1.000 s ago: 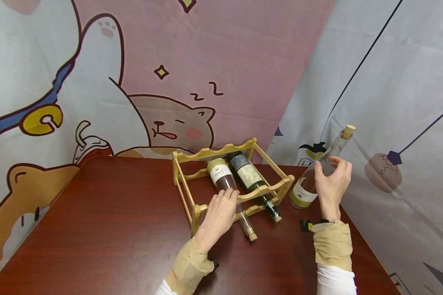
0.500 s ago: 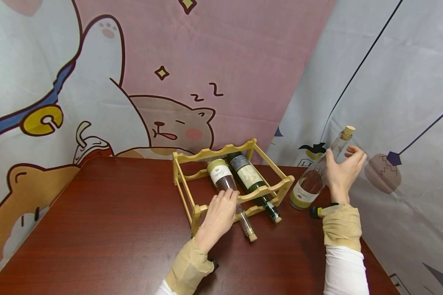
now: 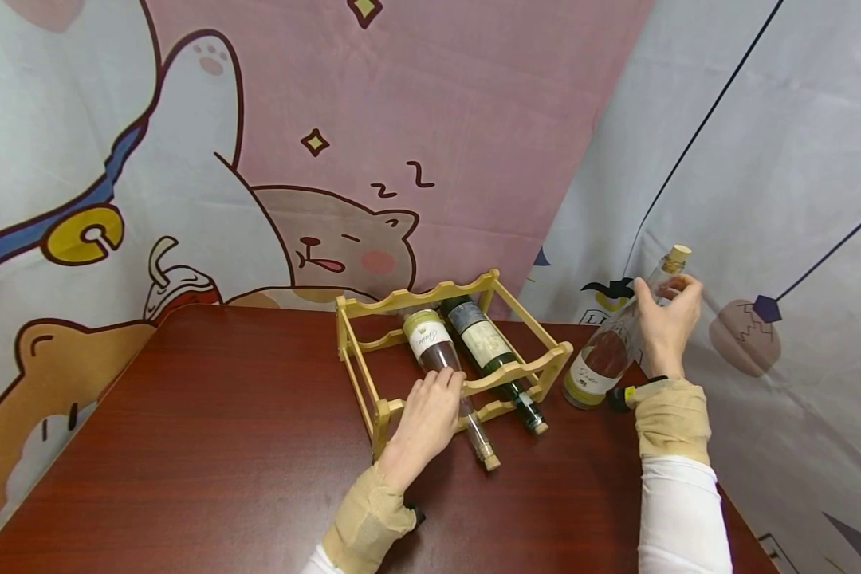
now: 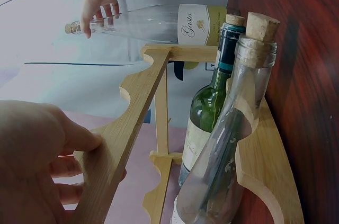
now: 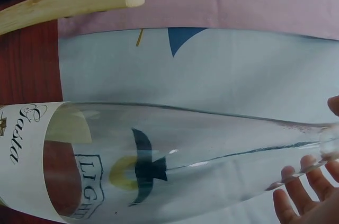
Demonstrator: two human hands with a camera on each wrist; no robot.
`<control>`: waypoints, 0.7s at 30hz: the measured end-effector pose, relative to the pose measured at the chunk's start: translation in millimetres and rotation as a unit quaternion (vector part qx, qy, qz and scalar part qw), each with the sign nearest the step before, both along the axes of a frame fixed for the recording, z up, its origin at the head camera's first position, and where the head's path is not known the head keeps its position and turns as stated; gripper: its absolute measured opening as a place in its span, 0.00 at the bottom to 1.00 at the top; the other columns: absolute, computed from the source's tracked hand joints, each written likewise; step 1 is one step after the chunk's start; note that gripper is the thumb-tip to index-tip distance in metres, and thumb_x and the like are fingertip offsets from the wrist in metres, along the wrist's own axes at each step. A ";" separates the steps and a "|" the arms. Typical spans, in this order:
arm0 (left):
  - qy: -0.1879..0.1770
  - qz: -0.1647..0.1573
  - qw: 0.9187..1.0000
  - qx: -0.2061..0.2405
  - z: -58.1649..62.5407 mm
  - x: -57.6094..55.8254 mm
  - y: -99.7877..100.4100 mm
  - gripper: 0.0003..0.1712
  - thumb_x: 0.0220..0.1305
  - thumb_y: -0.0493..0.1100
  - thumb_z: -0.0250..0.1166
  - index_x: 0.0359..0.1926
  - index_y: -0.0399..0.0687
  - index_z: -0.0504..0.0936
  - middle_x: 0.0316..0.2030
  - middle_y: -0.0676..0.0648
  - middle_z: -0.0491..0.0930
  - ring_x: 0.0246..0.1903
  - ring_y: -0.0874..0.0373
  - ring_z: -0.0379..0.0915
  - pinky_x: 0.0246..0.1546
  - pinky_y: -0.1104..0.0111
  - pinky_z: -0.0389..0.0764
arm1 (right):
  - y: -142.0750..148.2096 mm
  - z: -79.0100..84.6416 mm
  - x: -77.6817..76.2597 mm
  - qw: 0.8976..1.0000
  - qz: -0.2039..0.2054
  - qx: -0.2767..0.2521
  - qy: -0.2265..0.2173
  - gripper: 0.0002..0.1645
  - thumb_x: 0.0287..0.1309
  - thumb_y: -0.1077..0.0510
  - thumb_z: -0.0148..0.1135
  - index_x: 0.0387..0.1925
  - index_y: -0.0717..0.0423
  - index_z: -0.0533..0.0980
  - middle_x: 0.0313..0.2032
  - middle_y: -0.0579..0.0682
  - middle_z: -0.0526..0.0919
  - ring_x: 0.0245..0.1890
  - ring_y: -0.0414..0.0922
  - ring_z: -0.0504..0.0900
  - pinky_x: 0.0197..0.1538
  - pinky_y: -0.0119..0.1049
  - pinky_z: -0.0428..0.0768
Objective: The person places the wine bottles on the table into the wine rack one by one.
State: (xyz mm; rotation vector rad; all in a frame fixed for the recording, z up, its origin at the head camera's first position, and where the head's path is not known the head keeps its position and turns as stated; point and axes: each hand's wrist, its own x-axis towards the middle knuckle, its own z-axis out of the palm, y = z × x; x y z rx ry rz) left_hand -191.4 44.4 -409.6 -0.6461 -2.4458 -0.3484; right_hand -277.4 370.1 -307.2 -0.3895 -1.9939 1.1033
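My left hand grips the front top rail of a wooden wine rack, thumb on the near face and fingers wrapping behind. In the rack lie a clear bottle with a white and yellow-green label, and a dark green wine bottle; their corked necks point toward me. Right of the rack, another clear corked glass bottle stands upright on the table. My right hand is around its neck, with the fingers curling behind the glass in the right wrist view.
The dark red-brown table extends left and in front of the rack. Behind it hangs a pink cloth with cartoon animals. A pale cloth hangs close along the right side, near the upright bottle.
My right hand has moved up along the upright bottle to its neck, spreading and then curling in around it. The left hand, rack and bottles stay put.
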 end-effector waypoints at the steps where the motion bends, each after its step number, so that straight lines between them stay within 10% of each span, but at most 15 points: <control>1: 0.000 -0.001 1.000 0.000 0.1 0.0 -0.2 0.17 0.52 0.37 0.66 0.45 0.44 0.78 0.36 0.48 0.79 0.34 0.54 0.76 0.29 0.66 0.73 | 0.6 0.4 -0.9 1.000 0.005 -0.002 0.000 0.30 0.54 0.43 0.62 0.55 0.47 0.64 0.39 0.30 0.64 0.42 0.30 0.68 0.41 0.25 0.67; 21: 0.018 0.000 1.000 -0.006 -2.2 -2.6 -1.0 0.18 0.49 0.37 0.67 0.44 0.45 0.79 0.34 0.49 0.79 0.33 0.55 0.76 0.28 0.67 0.74 | 11.2 -5.6 -18.0 0.998 0.050 -0.024 0.025 0.15 0.55 0.45 0.63 0.34 0.35 0.63 0.28 0.30 0.70 0.30 0.25 0.71 0.35 0.22 0.67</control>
